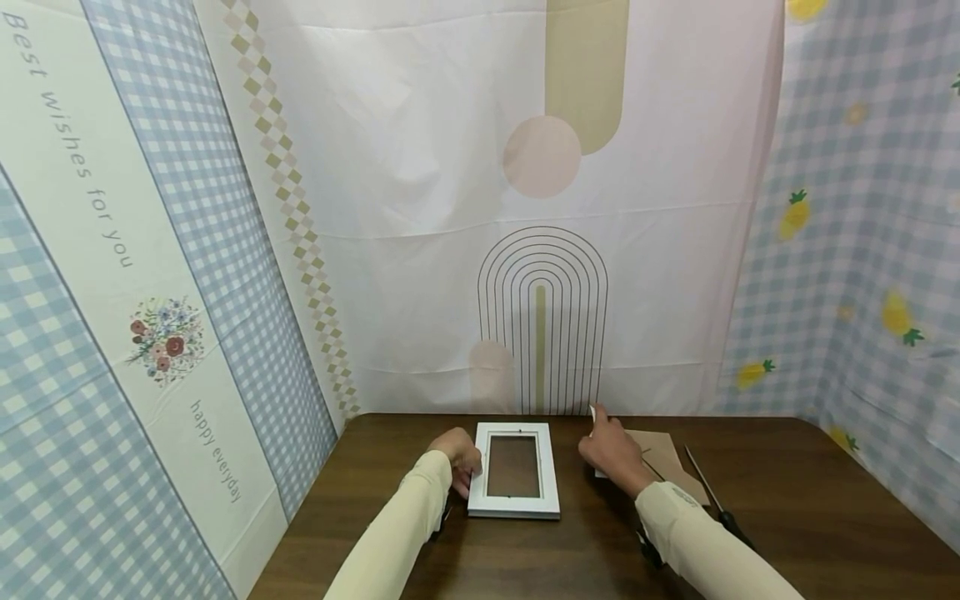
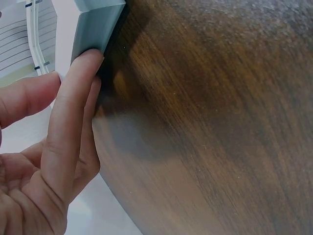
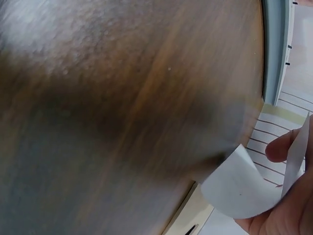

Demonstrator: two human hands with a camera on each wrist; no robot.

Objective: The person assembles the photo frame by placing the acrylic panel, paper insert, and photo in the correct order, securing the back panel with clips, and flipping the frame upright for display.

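A white picture frame (image 1: pixel 553 479) lies on the table with its inner opening showing the brown tabletop. My left hand (image 1: pixel 456 457) holds its left side; in the left wrist view the thumb is on one face and the fingers (image 2: pixel 73 112) are against the outer edge. To the right of the frame, my right hand (image 1: pixel 611 450) pinches a curled white sheet of paper (image 3: pixel 239 188). Part of that sheet is hidden by the hand. Partly under the right wrist lies a brown backing board (image 1: pixel 663 450) with a thin dark strip across it.
A long, thin metal tool with a black handle (image 1: pixel 729 523) lies right of the backing board. The dark wooden table (image 1: pixel 360 492) ends at a printed cloth (image 1: pixel 420 317) hanging behind it. Checked cloths hang at both sides.
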